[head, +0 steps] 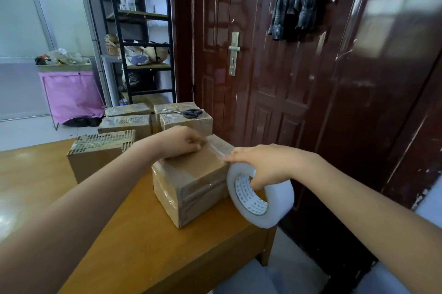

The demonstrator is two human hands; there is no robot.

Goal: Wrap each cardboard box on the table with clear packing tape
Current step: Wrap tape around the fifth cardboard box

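A cardboard box (193,181) with clear tape on several faces stands near the right end of the wooden table (134,241). My left hand (181,141) lies on the box's top far edge and presses the tape end down. My right hand (265,166) grips a large roll of clear packing tape (260,195) at the box's right side, thumb through the core. A short strip of tape (218,150) runs from the roll across the top to my left hand.
Several more boxes (100,154) stand behind, some glossy with tape. Black-handled scissors (189,113) lie on the farthest right box. A dark red door (275,66) is close on the right. A metal shelf (143,30) and a pink bin (71,95) stand beyond.
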